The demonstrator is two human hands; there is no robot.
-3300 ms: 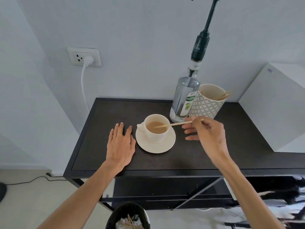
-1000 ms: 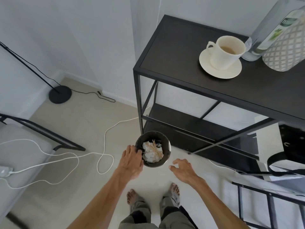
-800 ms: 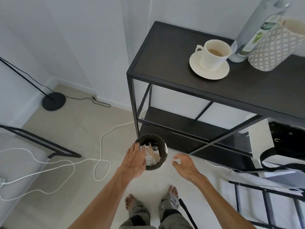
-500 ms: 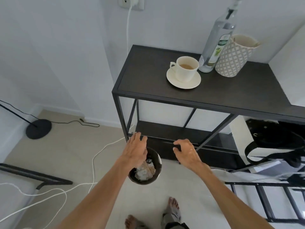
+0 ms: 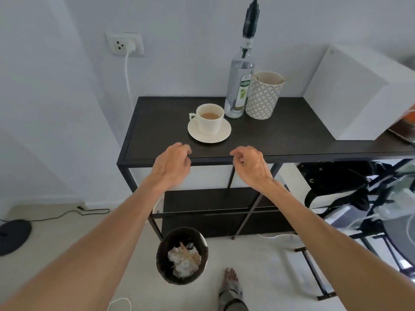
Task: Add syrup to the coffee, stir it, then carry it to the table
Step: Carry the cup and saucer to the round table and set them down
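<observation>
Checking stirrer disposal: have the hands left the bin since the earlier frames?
Yes. Both hands rose from the bin to the shelf's front edge, empty.

Both bare forearms reach forward from the lower corners, converging toward centre frame. Left hand (image 5: 171, 166) back-up, fingers loosely curled downward, holding nothing. Right hand (image 5: 250, 166) back-up, wrist slightly bent, fingers loosely curled with thumb near the fingertips, nothing held. Hands level with each other, apart, palms facing down. One bare foot (image 5: 231, 282) visible below, trouser leg at the ankle.
</observation>
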